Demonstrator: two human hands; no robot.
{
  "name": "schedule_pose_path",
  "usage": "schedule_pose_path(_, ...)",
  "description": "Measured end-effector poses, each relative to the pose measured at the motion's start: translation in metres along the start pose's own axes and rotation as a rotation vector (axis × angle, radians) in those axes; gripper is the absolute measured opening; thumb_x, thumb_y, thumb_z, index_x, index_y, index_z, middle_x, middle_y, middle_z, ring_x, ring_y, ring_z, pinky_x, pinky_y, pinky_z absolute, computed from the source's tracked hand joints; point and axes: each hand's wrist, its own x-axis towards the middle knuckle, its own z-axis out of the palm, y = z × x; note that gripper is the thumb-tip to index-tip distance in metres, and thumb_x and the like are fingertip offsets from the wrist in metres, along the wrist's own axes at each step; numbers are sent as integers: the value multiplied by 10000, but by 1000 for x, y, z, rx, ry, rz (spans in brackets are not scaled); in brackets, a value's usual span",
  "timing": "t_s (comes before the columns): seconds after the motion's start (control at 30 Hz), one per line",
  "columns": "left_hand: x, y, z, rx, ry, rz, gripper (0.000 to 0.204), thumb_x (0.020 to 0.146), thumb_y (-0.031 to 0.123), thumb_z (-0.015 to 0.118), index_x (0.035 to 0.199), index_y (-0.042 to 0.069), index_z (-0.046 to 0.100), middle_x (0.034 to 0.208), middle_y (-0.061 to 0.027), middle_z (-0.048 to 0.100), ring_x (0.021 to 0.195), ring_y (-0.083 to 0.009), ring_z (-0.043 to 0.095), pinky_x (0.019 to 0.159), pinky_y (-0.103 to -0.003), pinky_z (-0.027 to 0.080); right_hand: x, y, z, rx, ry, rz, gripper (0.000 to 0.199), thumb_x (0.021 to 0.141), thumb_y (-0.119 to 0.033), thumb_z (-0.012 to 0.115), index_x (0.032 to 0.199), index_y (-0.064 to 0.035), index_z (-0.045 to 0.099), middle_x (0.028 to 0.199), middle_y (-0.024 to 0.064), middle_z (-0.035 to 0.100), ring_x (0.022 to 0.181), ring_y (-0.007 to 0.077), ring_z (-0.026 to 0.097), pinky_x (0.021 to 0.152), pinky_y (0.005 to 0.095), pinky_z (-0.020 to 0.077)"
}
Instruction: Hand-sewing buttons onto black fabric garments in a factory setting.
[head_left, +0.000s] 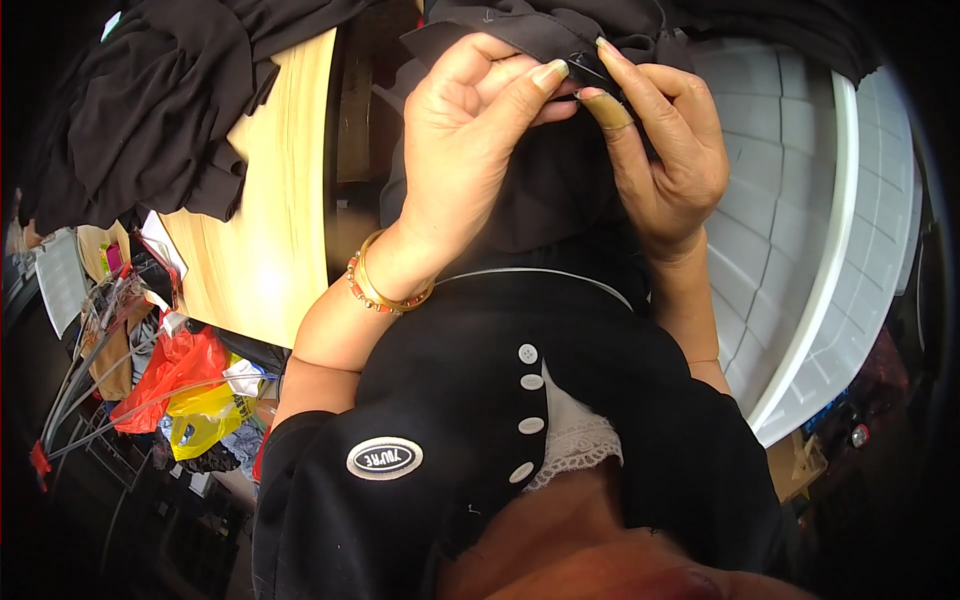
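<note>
My left hand (475,110) pinches the edge of a black cloth (510,28) between thumb and fingers, in front of me at the top of the view. Close beside it, my right hand (665,135) is curled, with its index fingertip and thumb around a small, dark, shiny thing (588,68) at the cloth. Its kind is too small and dark to make out. Brownish tape wraps the tip of the right thumb. More of the black cloth hangs below the hands and over my lap.
On the left, a heap of black cloth (150,110) covers part of a light wooden table (285,210). Below that table are red (180,370) and yellow (205,415) plastic bags beside a wire rack. A white tray-like bin (840,240) stands at my right.
</note>
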Motion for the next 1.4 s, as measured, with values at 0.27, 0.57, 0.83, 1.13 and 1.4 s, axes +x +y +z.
schedule_pose_path(0.27,-2,-3,-1,14,5,5,167,946,57,601,1084,-32,572,1029,-129,685,946,-161,674,820,-276,571,-4,0,0,28,-12,47,348,735,-38,788,1076,-26,719,827,46,606,617,107,547,535,237,445)
schedule_pose_path(0.57,-8,-4,-5,-58,21,-55,177,954,86,591,1086,-30,575,1035,-130,684,940,-173,677,828,-299,569,-1,-1,4,39,-11,-9,275,744,-12,775,1016,-17,735,802,51,613,614,112,550,535,235,442)
schedule_pose_path(0.83,-17,-2,-33,-289,31,-367,365,1039,240,366,1186,-49,534,1182,-228,630,1030,-311,666,891,-412,560,-16,-9,-6,179,-208,130,284,750,25,763,1030,-3,728,805,64,612,618,107,547,541,226,430)
schedule_pose_path(1.13,-24,0,-37,2,-78,-159,348,1024,185,422,1255,-56,524,1175,-156,637,1067,-229,644,934,-375,527,4,-9,0,122,-240,-31,365,703,-10,793,1060,-25,722,806,62,601,605,124,537,535,243,427)
schedule_pose_path(1.4,-26,-3,-39,89,-89,-91,331,1021,157,440,1260,-48,544,1156,-122,639,1053,-198,641,932,-360,531,6,-11,6,77,-357,58,374,755,-20,770,1123,-25,707,887,66,591,720,131,542,612,238,434)
